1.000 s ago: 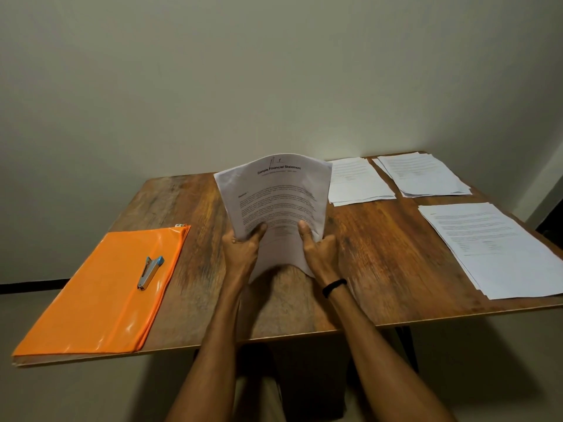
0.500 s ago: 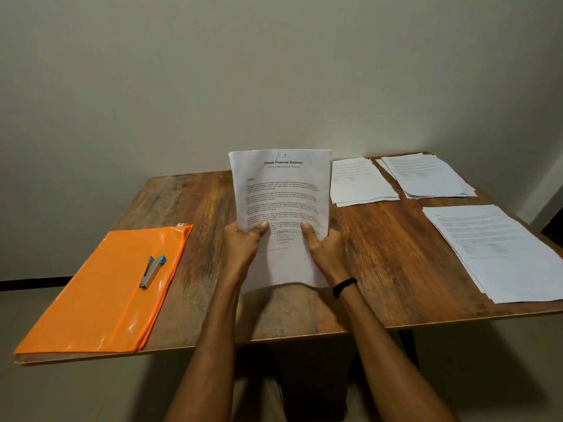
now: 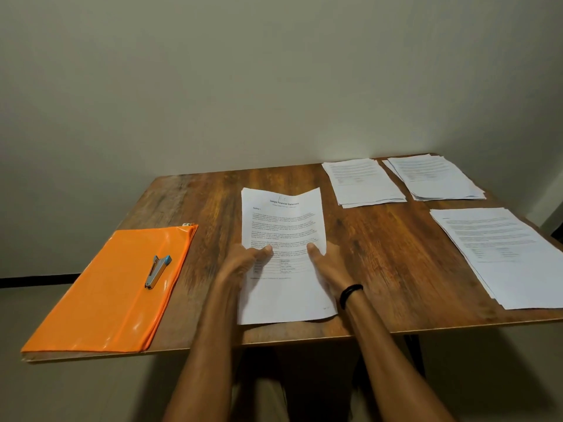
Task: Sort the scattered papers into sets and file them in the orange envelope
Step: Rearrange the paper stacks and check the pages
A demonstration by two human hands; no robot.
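Your left hand (image 3: pixel 240 264) and right hand (image 3: pixel 329 268) grip the paper set (image 3: pixel 285 226) by its sides; thumbs on top. Fingers hidden underneath.

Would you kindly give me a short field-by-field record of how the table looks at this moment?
held: financial statement papers, table centre
left hand: pinches their left edge, thumb on top
right hand: pinches their right edge, thumb on top
orange envelope: flat, table's left
stapler: lying on the envelope
other paper: back stack, corner stack, near stack, all on the right
table: wooden
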